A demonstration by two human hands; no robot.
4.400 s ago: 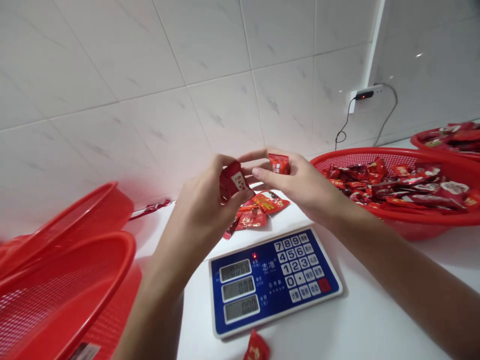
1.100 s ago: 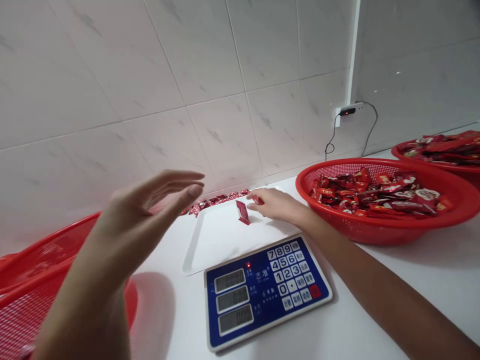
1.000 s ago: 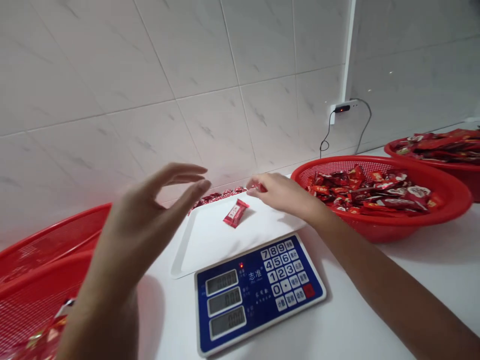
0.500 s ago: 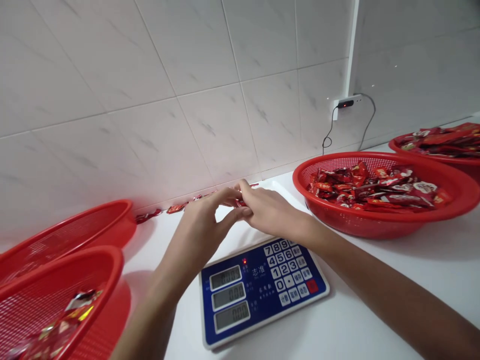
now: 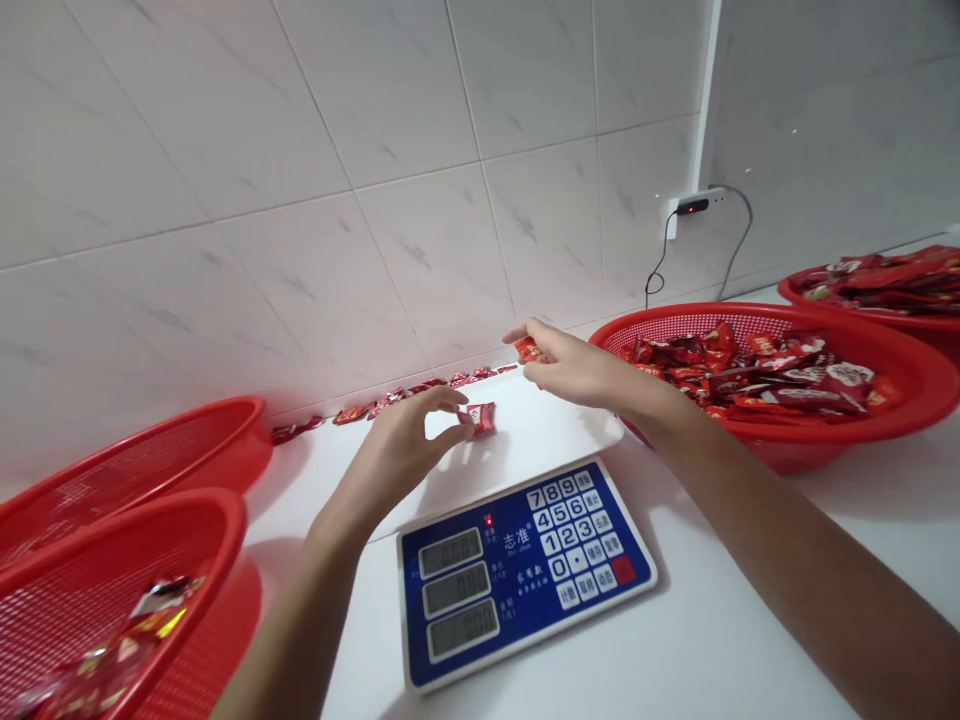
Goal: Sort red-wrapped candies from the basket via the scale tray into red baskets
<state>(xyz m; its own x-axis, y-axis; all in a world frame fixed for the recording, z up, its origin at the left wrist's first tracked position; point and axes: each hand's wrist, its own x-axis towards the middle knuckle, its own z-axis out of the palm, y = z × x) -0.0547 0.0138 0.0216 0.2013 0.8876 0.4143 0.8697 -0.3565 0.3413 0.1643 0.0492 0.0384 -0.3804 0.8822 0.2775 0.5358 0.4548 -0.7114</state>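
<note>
My left hand (image 5: 409,440) hovers over the white pan (image 5: 540,440) of a blue-faced scale (image 5: 525,570), its fingertips pinched on a small red candy packet (image 5: 481,417) that rests on or just above the pan. My right hand (image 5: 574,368) is raised at the pan's far right corner, thumb and fingers closed on another red candy packet (image 5: 529,350). The right hand is close to the rim of a red basket (image 5: 787,450) heaped with red candy packets (image 5: 757,375).
Two red baskets (image 5: 120,560) sit at the left, the nearer one holding a few packets (image 5: 127,640). A row of loose packets (image 5: 405,400) lies along the tiled wall. Another filled red basket (image 5: 885,290) stands far right. A plug and cable (image 5: 694,215) hang on the wall.
The heap of packets on the scale pan 4.4 s ago is gone; packets lie in the near left basket. The hands met over the pan half a second ago and have parted, each holding a packet.
</note>
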